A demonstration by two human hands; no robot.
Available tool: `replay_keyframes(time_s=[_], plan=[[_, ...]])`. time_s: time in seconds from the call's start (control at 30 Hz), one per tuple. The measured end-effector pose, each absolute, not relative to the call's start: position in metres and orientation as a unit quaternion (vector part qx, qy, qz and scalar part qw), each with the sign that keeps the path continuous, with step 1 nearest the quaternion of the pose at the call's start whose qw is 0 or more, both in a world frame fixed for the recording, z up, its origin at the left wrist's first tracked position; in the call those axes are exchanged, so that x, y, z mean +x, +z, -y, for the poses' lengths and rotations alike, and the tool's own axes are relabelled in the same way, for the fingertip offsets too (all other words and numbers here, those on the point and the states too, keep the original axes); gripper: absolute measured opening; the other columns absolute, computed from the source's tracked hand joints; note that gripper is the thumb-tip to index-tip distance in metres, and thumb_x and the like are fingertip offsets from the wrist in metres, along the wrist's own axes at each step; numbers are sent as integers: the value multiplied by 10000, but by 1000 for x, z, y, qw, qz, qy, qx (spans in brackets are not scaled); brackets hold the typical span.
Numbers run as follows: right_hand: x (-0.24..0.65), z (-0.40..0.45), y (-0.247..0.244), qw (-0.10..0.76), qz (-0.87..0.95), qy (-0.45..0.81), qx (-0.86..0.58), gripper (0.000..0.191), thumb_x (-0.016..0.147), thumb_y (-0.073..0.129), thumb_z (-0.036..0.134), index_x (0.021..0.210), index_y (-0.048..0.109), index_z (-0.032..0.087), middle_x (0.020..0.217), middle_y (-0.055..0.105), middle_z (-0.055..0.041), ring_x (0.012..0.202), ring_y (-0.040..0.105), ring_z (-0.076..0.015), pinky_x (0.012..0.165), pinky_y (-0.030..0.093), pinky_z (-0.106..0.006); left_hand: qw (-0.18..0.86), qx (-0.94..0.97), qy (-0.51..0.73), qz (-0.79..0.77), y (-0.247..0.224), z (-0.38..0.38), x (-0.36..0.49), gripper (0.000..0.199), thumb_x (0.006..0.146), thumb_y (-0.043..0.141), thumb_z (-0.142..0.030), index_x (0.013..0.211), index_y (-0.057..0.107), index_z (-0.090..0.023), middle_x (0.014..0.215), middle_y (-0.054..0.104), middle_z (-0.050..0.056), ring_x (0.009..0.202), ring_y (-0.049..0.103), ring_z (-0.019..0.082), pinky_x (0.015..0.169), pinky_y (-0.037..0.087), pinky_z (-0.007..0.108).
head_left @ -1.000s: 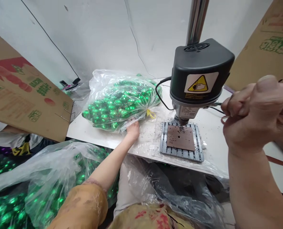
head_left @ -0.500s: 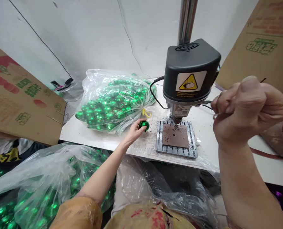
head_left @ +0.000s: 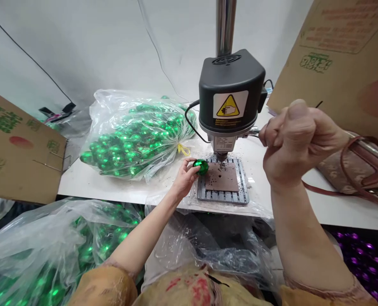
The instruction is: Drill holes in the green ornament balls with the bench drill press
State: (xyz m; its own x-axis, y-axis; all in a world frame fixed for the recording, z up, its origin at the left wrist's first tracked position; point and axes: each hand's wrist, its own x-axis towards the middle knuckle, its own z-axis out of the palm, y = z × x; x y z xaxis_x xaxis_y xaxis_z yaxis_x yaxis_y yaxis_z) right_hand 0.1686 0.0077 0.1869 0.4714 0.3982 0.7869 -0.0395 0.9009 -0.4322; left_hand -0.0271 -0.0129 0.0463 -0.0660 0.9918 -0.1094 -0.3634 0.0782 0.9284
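Between the thumb and fingers of my left hand (head_left: pixel 186 176) is a shiny green faceted ball (head_left: pixel 201 167). It is at the left edge of the slotted metal base (head_left: pixel 244 187) of a small drill press (head_left: pixel 230 93). A brown plate (head_left: pixel 222 180) with a dark hole lies on that base, strewn with dark shavings. The chuck (head_left: pixel 221 156) sits above the plate's back edge. My right hand (head_left: pixel 299 140) is closed round the feed lever (head_left: pixel 253 131) at the machine's right side; most of the lever is hidden by the fingers.
A tied clear bag (head_left: pixel 128 140) of green balls lies left on the white table (head_left: pixel 125 189). Another open bag (head_left: pixel 58 238) of green balls is below it. Cardboard boxes (head_left: pixel 23 153) stand at both sides. A handbag (head_left: pixel 361 165) lies right, above purple balls (head_left: pixel 364 263).
My left hand has brought the green ball rightward, from the table to the edge of the drill base. My right hand stays closed on the lever. The view has turned to the right.
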Motion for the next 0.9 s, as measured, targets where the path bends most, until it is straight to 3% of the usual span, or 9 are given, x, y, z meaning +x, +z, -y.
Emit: replay_keyframes(time_s=[0.17, 0.4, 0.57, 0.63, 0.73, 0.9], plan=[[167, -8, 188, 838, 498, 135, -177, 500, 883, 588, 310, 482, 323, 174, 426, 297, 76, 389, 330, -18, 435, 227, -249, 520, 432, 591, -440, 28, 2, -11, 476, 641, 896, -394, 917, 558, -207, 883, 634, -23, 832, 609, 104, 779, 470, 230], [169, -10, 186, 835, 502, 144, -173, 527, 865, 619, 344, 483, 291, 187, 411, 318, 65, 380, 304, -43, 426, 192, -282, 451, 494, 594, -446, 13, -5, -4, 482, 766, 789, -509, 1097, 591, -220, 1020, 651, 29, 857, 626, 126, 804, 501, 267], [169, -8, 186, 831, 502, 143, -193, 527, 868, 606, 392, 490, 287, 211, 420, 307, 58, 385, 284, -69, 437, 208, -322, 318, 652, 521, -450, 20, -6, -2, 309, 897, 656, -454, 1119, 681, -242, 1114, 643, 76, 1061, 623, 205, 956, 487, 353], [169, -7, 186, 829, 502, 147, -198, 528, 866, 605, 404, 490, 286, 216, 422, 302, 53, 390, 287, -76, 443, 208, -333, 278, 692, 484, -458, 25, -6, -2, 268, 891, 667, -421, 1090, 689, -242, 1089, 656, 72, 1055, 618, 211, 958, 477, 359], [169, -5, 185, 820, 506, 152, -222, 529, 866, 600, 431, 491, 293, 219, 429, 309, 43, 403, 306, -83, 455, 216, -343, 290, 682, 461, -488, 28, -6, -4, 329, 825, 743, -404, 1091, 652, -234, 1038, 676, 45, 974, 620, 193, 898, 475, 333], [169, -5, 185, 825, 507, 129, -213, 513, 881, 586, 394, 499, 294, 214, 434, 303, 43, 402, 295, -76, 456, 208, -338, 413, 553, 533, -489, 21, -6, -5, 432, 825, 731, -470, 1135, 548, -233, 977, 671, 21, 901, 627, 154, 820, 475, 282]])
